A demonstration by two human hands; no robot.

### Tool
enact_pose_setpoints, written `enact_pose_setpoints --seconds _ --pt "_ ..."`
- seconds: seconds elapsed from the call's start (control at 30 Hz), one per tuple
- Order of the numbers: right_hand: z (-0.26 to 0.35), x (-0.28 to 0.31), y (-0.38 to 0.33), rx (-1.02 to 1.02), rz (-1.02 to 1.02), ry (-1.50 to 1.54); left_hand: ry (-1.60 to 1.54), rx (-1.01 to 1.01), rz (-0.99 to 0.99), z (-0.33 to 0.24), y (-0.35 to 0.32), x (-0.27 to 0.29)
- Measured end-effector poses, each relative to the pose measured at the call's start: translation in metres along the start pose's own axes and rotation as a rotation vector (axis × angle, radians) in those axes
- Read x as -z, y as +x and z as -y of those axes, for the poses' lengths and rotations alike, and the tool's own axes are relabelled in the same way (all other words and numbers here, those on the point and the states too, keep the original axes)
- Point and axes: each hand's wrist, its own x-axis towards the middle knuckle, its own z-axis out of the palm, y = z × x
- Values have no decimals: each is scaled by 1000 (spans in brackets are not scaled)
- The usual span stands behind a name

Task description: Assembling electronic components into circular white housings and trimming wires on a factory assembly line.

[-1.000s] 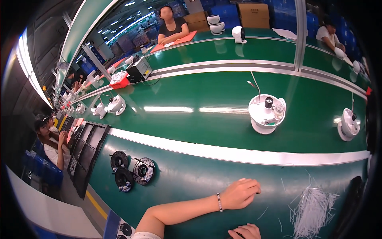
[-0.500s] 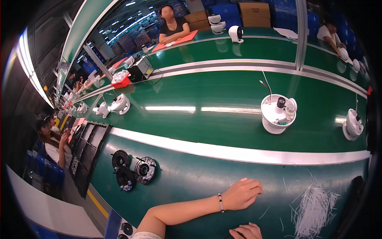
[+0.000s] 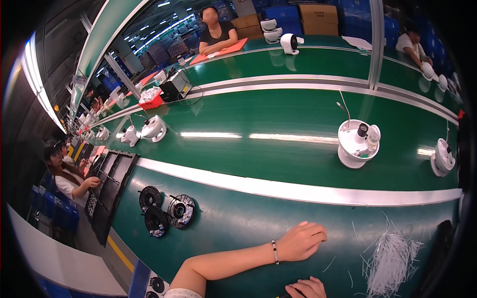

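Observation:
My left hand (image 3: pixel 302 242) rests on the green bench, palm down with its fingers curled in. A beaded bracelet circles that wrist, and no held thing shows in the hand. Close to the lower edge, my right hand (image 3: pixel 309 288) is partly cut off. Its fingers are bent round a dark, slim object (image 3: pixel 298 293) whose kind I cannot make out. Right of both hands lies a heap of thin white strips (image 3: pixel 392 260), with a few loose ones scattered around. Several round black parts with small circuit boards (image 3: pixel 181 211) sit together on the bench to the left.
Beyond a metal rail (image 3: pixel 298 190), a green conveyor carries an open white housing (image 3: pixel 354 149) with wires and more white units (image 3: pixel 153 128). A black tray (image 3: pixel 112 188) lies at left beside a co-worker (image 3: pixel 69 174). Another person (image 3: pixel 217 32) sits across the far belt.
White housings on the near conveyor have shifted right; a white unit on the far belt has moved slightly left. The left co-worker's hand has lowered to the black tray. My hands have hardly moved.

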Motion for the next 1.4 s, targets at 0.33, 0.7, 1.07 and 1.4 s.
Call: enact_pose_setpoints --seconds 0.33,0.7,1.07,1.4 --pt "0 -3 0 1 1 -1 -6 -10 -18 2 -1 -1" --pt "0 -3 1 1 -17 10 -29 -10 -33 5 -1 -2" --pt "-1 -2 1 34 -67 5 -25 -10 -37 6 -3 -4" --pt "0 3 1 96 -204 85 -28 -8 -30 5 -1 -5"
